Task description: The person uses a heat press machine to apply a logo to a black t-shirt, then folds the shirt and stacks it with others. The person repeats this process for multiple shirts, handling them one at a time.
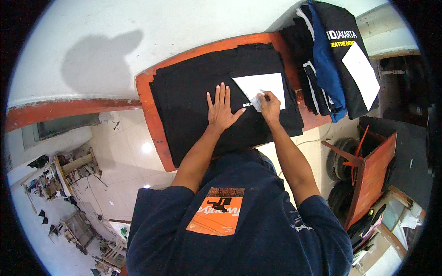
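A stack of black fabric pieces (193, 86) lies on a red-orange wooden table (148, 103) before me. Flat on the top piece, left of a small white print, rests my left hand (220, 112), fingers spread and holding nothing. A white sheet (272, 82), which looks like paper, covers the right part of the fabric. My right hand (270, 105) pinches this sheet near its lower left edge, where it is creased and lifted. Part of the print is hidden under the sheet.
At the upper right stands a pile of folded black and blue fabric (326, 69) with another white sheet (361, 76) on top. A pale wall (165, 27) borders the table's far side. Right of me, a red wooden piece of furniture (371, 183) stands on the floor.
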A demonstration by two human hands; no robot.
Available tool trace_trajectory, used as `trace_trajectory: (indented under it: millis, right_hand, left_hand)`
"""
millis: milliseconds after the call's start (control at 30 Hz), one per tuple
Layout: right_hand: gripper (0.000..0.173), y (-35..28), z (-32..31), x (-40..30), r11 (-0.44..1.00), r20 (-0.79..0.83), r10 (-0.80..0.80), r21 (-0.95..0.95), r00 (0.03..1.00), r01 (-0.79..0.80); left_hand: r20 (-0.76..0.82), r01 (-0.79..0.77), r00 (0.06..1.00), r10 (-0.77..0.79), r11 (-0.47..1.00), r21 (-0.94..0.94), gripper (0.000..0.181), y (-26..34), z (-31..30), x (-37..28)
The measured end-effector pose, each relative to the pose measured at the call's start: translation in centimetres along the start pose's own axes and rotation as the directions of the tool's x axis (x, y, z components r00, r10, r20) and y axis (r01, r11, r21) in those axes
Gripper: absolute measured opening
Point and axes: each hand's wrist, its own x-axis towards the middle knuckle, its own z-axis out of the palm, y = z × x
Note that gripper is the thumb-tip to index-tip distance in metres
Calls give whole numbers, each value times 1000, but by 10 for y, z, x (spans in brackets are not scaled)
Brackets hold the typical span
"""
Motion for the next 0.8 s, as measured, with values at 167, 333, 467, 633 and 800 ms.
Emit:
trace_trajectory:
  millis: [167, 333, 467, 633, 800]
  right_hand:
    - [27, 45, -24, 19, 1000, -285, -10, -8, 959, 8]
    - [29, 85, -55, 37, 994, -446, 96, -8, 890, -111]
    - [23, 91, -78, 36, 940, -524, 218, 340, 823, -32]
    - [27, 12, -106, -14, 992, -518, 10, 110, 855, 55]
    - [34, -78, -136, -69, 851, 0, -522, -62, 853, 521]
  left_hand:
    - [35, -6, 999, 5, 1000, 9, 106, 3, -4, 2]
    - [24, -9, 1000, 8, 1000, 28, 104, 2, -2, 1]
    - [-2, -20, 1000, 20, 1000, 20, 100, 5, -7, 2]
    - [-56, -29, 998, 1, 872, -489, 88, 41, -21, 5]
    - [498, 416, 865, -52, -479, -773, 79, 125, -79, -5]
